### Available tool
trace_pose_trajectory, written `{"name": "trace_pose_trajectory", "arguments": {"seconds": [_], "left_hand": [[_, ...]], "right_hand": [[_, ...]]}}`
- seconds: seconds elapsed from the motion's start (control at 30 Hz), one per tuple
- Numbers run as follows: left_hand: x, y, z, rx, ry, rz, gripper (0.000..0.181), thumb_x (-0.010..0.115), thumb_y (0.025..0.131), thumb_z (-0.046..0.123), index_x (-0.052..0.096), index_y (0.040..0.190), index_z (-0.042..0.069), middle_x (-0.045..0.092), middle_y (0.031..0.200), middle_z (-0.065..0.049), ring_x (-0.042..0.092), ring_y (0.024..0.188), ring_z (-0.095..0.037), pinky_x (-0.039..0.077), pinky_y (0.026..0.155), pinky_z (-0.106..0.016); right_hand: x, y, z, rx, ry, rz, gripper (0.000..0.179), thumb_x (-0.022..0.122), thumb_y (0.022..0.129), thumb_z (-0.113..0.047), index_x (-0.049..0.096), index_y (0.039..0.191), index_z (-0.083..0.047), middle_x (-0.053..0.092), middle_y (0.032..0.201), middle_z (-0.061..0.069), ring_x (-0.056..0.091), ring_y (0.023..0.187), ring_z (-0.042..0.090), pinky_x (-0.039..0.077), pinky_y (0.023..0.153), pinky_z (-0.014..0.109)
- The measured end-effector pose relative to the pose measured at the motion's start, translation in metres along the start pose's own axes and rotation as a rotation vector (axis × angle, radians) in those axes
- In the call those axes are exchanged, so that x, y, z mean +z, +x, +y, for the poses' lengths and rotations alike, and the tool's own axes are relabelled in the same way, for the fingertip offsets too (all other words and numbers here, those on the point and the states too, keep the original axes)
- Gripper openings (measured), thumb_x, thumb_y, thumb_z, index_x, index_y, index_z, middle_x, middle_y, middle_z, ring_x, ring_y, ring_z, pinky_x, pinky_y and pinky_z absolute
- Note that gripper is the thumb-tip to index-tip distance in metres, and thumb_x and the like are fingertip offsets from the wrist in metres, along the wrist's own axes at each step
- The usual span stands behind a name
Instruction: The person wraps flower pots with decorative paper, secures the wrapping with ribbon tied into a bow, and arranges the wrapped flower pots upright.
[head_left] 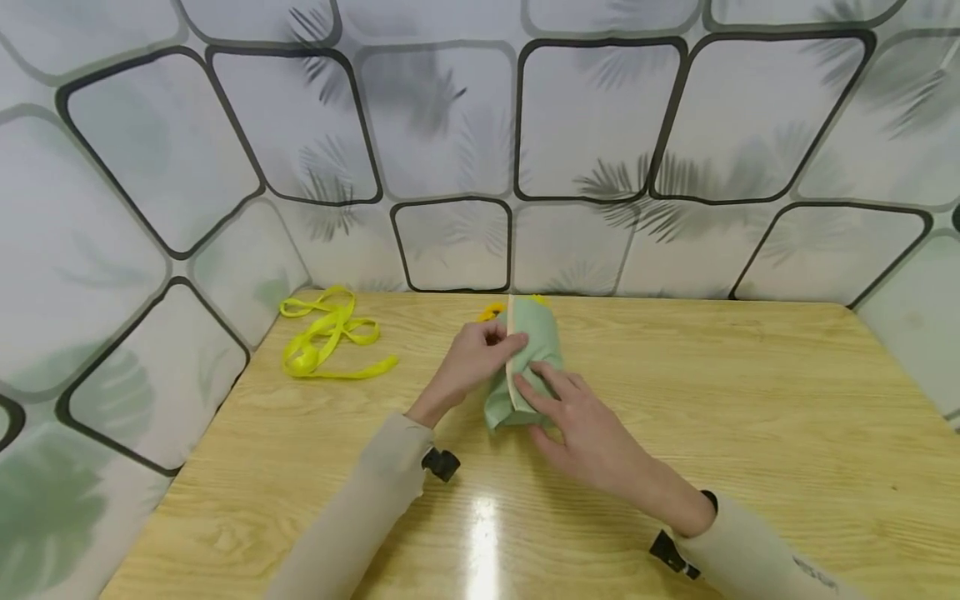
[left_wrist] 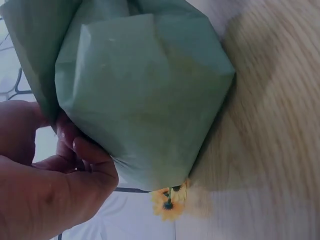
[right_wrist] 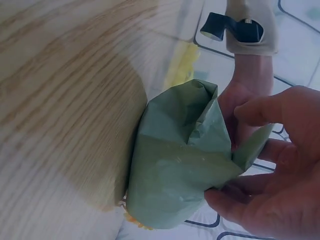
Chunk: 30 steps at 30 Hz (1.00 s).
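Observation:
A roll of pale green wrapping paper [head_left: 536, 333] with a light edge strip lies on the table, folded round flowers. Yellow-orange flowers [left_wrist: 169, 204] with dark centres peek out at its far end. On the bundle's left side, my left hand [head_left: 474, 357] pinches the paper's edge between thumb and fingers. From the near right, my right hand [head_left: 588, 429] grips the lower part of the wrap, fingers on top and thumb low at the side. A raised paper flap [right_wrist: 254, 149] stands between the right hand's fingers in the right wrist view. Most of the stems are hidden inside.
A tangled yellow ribbon [head_left: 330, 333] lies at the table's back left, one loose end pointing toward the bundle. Behind the wooden table [head_left: 750, 400] hangs a patterned cloth [head_left: 600, 117], which meets its far edge. A bright light reflection shows near the front.

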<state>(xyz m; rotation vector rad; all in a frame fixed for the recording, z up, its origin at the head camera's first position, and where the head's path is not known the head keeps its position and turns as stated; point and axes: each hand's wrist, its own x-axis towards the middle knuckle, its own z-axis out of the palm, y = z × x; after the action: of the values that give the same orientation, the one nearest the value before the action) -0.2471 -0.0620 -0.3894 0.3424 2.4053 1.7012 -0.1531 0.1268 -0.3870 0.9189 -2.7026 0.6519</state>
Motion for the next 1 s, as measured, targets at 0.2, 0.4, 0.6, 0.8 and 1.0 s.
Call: {"name": "trace_pose_trajectory", "arguments": {"seconds": [0.2, 0.4, 0.6, 0.8, 1.0], "left_hand": [[-0.003, 0.002, -0.003, -0.078, -0.178, 0.008, 0.027, 0.062, 0.102, 0.026, 0.066, 0.084, 0.006, 0.051, 0.067, 0.004, 0.043, 0.063, -0.012, 0.04, 0.062, -0.027], [-0.005, 0.002, -0.004, -0.138, -0.278, -0.025, 0.025, 0.061, 0.103, 0.022, 0.068, 0.09, 0.003, 0.06, 0.073, 0.006, 0.056, 0.072, -0.008, 0.049, 0.075, -0.023], [-0.006, -0.003, -0.002, -0.175, -0.284, -0.072, 0.031, 0.059, 0.105, 0.025, 0.071, 0.101, -0.003, 0.07, 0.085, 0.003, 0.066, 0.078, -0.007, 0.055, 0.081, -0.024], [-0.007, -0.007, 0.0, -0.191, -0.256, -0.108, 0.038, 0.054, 0.108, 0.027, 0.068, 0.119, -0.007, 0.072, 0.11, -0.01, 0.069, 0.089, -0.008, 0.057, 0.091, -0.029], [-0.007, -0.005, -0.002, -0.183, -0.258, -0.124, 0.036, 0.052, 0.109, 0.023, 0.067, 0.12, -0.008, 0.071, 0.113, -0.014, 0.069, 0.09, -0.01, 0.057, 0.096, -0.033]], "right_hand": [[-0.011, 0.006, 0.006, 0.126, 0.308, -0.087, 0.064, 0.064, 0.101, -0.035, 0.042, 0.157, -0.011, 0.049, 0.157, 0.015, 0.054, 0.136, 0.039, 0.05, 0.105, 0.057], [-0.011, 0.01, 0.027, 0.235, 0.49, 0.022, 0.04, 0.051, 0.109, -0.018, 0.055, 0.146, -0.005, 0.064, 0.138, 0.019, 0.07, 0.114, 0.033, 0.061, 0.089, 0.04], [-0.004, 0.008, 0.036, 0.117, 0.342, -0.03, 0.054, 0.068, 0.1, -0.017, 0.052, 0.148, -0.001, 0.044, 0.157, 0.024, 0.053, 0.128, 0.045, 0.059, 0.09, 0.044], [0.001, 0.003, 0.04, 0.003, 0.197, -0.139, 0.085, 0.077, 0.092, -0.026, 0.031, 0.161, -0.008, 0.023, 0.164, 0.03, 0.038, 0.141, 0.054, 0.043, 0.103, 0.065], [-0.009, 0.008, 0.048, 0.089, 0.359, -0.288, 0.066, 0.05, 0.108, -0.043, 0.024, 0.164, -0.02, 0.012, 0.166, 0.024, 0.033, 0.145, 0.051, 0.04, 0.108, 0.063]]}}
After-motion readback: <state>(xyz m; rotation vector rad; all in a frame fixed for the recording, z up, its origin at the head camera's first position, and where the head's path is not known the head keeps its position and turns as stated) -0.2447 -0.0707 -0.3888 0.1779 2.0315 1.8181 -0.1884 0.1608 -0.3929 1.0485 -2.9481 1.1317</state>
